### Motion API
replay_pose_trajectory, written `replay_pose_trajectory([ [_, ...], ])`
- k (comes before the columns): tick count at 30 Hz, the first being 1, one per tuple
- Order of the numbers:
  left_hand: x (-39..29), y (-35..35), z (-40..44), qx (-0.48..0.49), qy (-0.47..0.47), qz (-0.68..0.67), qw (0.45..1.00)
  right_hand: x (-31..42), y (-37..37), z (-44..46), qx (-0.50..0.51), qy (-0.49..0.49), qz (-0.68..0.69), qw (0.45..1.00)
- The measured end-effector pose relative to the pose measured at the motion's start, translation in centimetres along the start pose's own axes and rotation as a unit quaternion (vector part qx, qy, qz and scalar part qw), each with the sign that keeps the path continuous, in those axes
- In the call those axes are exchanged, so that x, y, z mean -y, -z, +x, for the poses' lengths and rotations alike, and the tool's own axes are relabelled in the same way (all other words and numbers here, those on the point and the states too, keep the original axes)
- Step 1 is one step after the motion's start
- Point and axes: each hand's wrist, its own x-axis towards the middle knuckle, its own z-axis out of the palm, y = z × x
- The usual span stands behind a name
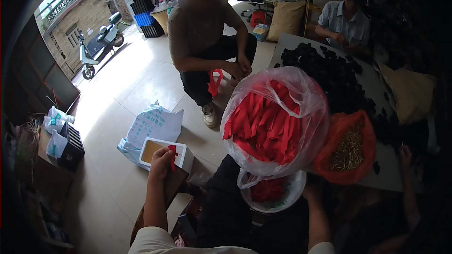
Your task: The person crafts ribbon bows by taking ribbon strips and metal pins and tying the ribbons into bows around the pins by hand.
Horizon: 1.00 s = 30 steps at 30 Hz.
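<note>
My left hand (pixel 161 163) is closed on a small red ribbon (pixel 173 156), held up at the edge of a white foam box (pixel 187 161) with a tan inside. My right hand (pixel 311 192) is low beside a white basin (pixel 297 194); its fingers are in shadow and hard to make out. Red fabric pieces (pixel 268 189) lie in the basin. Above it, a clear plastic bag (pixel 314 113) bulges with many red ribbon strips (pixel 263 129). Next to that, an orange bag (pixel 331 134) contains thin gold-coloured pieces (pixel 348 153).
A person (pixel 202 33) squats ahead; another (pixel 346 21) sits behind a table (pixel 285 44) strewn with black pieces (pixel 336 73). At right, another person's hand (pixel 405 156) reaches over it. A white printed sack (pixel 155 121) lies behind the foam box. Crates (pixel 70 148) stand left.
</note>
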Motion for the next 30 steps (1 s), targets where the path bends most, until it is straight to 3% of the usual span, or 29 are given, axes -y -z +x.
replay_pose_trajectory([
  [11,0.0,0.2,-0.1,0.01,-0.007,0.008,1.0,1.1,1.6,-2.1,0.03,-0.093,0.029,0.995],
  [30,0.3,0.5,0.0,0.014,-0.008,-0.007,1.0,1.1,1.1,-2.0,0.012,-0.087,0.033,0.996],
])
